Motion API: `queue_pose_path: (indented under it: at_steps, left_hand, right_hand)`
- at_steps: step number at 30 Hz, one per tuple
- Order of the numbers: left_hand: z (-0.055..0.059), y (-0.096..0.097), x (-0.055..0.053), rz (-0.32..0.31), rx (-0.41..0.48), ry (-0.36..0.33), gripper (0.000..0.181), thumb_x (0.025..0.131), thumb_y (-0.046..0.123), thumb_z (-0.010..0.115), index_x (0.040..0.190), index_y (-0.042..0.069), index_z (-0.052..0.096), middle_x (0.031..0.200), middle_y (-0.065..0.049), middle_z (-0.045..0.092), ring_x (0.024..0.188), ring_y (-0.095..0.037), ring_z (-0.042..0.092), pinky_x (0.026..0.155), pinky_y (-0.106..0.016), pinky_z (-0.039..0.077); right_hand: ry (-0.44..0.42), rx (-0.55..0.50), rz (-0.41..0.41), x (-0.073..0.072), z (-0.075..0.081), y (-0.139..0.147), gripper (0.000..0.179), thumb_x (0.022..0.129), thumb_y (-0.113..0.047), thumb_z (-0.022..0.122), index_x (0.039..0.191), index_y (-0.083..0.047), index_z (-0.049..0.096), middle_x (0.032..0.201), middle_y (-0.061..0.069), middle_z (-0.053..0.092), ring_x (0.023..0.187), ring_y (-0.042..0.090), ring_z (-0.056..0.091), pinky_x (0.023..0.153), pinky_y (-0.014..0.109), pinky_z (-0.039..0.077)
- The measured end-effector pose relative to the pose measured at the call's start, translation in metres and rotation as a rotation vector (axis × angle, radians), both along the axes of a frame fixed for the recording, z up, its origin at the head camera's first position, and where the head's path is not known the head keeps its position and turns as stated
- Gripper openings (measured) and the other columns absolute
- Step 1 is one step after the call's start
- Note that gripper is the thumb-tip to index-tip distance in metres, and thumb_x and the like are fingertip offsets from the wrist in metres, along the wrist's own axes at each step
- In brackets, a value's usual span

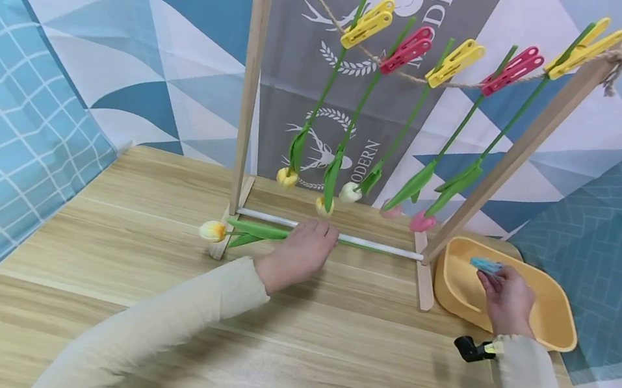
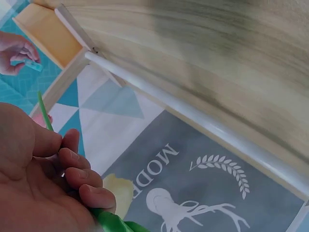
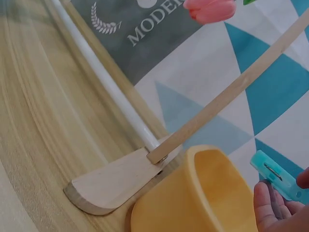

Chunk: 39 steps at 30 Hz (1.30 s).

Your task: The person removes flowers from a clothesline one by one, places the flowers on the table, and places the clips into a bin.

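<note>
With fingers curled round its green stem, my left hand (image 1: 307, 246) holds a yellow-and-white artificial tulip (image 1: 213, 231) level, close to the frame's white crossbar (image 1: 375, 245). In the left wrist view the stem (image 2: 44, 111) pokes out past the thumb. My right hand (image 1: 509, 299) pinches a teal clothespin (image 3: 277, 174) above the yellow basin (image 1: 558, 305). Tulips hang head down from a twine line (image 1: 409, 76), each clipped by a yellow clothespin (image 1: 369, 23) or a red clothespin (image 1: 406, 50). Among their blooms are a white tulip (image 1: 350, 192) and a pink tulip (image 1: 423, 221).
The twine runs between a left wooden post (image 1: 252, 81) and a slanting right post (image 1: 529, 150). A flat wooden foot (image 3: 116, 186) supports the right post beside the basin. Patterned cloth (image 1: 189, 40) hangs behind the wood-grain table (image 1: 266, 358).
</note>
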<state>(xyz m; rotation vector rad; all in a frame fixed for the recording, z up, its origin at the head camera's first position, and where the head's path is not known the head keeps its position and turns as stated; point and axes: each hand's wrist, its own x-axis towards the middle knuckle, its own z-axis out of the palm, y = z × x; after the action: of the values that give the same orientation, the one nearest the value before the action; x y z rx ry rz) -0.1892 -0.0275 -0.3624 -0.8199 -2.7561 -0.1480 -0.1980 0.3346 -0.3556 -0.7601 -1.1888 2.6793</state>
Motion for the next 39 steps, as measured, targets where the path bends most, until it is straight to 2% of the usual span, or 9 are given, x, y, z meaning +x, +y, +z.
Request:
queue_pose_path:
  at_steps: [6,15,20,24,28,33,39]
  left_hand:
    - [-0.005,0.006,-0.003,0.019,-0.019,-0.059,0.015,0.098,0.008,0.041,0.107,0.005,0.052,0.107,-0.012,0.058,0.105,-0.027,0.055,0.082,-0.038,0.046]
    - [-0.018,0.013,-0.010,0.046,-0.074,-0.029,0.015,0.097,0.008,0.040,0.106,0.007,0.051,0.105,-0.009,0.057,0.100,-0.024,0.055,0.078,-0.035,0.046]
    - [-0.025,0.014,-0.012,0.048,-0.080,-0.009,0.014,0.094,0.004,0.043,0.104,0.007,0.052,0.098,-0.008,0.057,0.094,-0.024,0.057,0.075,-0.035,0.047]
    - [-0.029,0.014,-0.014,0.050,-0.082,-0.039,0.014,0.093,0.004,0.045,0.104,0.006,0.053,0.095,-0.008,0.056,0.092,-0.024,0.057,0.076,-0.036,0.048]
    - [-0.035,0.014,-0.017,0.056,-0.112,-0.076,0.017,0.092,0.005,0.049,0.108,0.007,0.053,0.098,-0.008,0.055,0.094,-0.024,0.056,0.077,-0.035,0.047]
    - [-0.040,0.016,-0.020,0.063,-0.152,-0.117,0.027,0.085,-0.001,0.053,0.111,0.006,0.053,0.102,-0.009,0.056,0.097,-0.025,0.055,0.079,-0.036,0.047]
    - [-0.046,0.018,-0.022,0.076,-0.162,-0.140,0.025,0.085,0.001,0.055,0.109,0.006,0.054,0.103,-0.009,0.057,0.099,-0.025,0.055,0.081,-0.037,0.047]
  right_hand:
    - [-0.052,0.076,0.032,-0.004,-0.004,-0.001,0.005,0.091,-0.001,0.046,0.093,-0.003,0.050,0.073,0.009,0.060,0.068,0.017,0.066,0.068,0.026,0.056]
    - [-0.146,0.177,0.085,-0.010,-0.013,-0.001,0.016,0.092,-0.004,0.047,0.108,-0.007,0.044,0.076,0.005,0.059,0.070,0.013,0.066,0.072,0.022,0.055]
    - [-0.139,0.232,0.103,-0.014,-0.014,-0.003,0.008,0.089,0.000,0.047,0.095,-0.004,0.049,0.072,0.005,0.059,0.066,0.013,0.066,0.071,0.022,0.055]
    - [-0.147,0.296,0.140,-0.017,-0.015,-0.006,0.007,0.088,0.001,0.046,0.086,-0.003,0.052,0.068,0.004,0.062,0.062,0.012,0.067,0.069,0.021,0.055]
    - [-0.167,0.367,0.175,-0.020,-0.016,-0.009,0.006,0.089,0.000,0.045,0.089,-0.002,0.050,0.068,0.002,0.063,0.061,0.009,0.067,0.067,0.019,0.055]
    - [-0.180,0.442,0.226,-0.025,-0.019,-0.013,0.006,0.089,-0.001,0.044,0.092,-0.002,0.050,0.069,-0.001,0.062,0.064,0.007,0.065,0.070,0.019,0.054]
    - [-0.218,0.570,0.319,-0.031,-0.023,-0.015,0.011,0.090,-0.004,0.044,0.101,-0.002,0.047,0.072,-0.004,0.060,0.069,0.005,0.063,0.075,0.020,0.054]
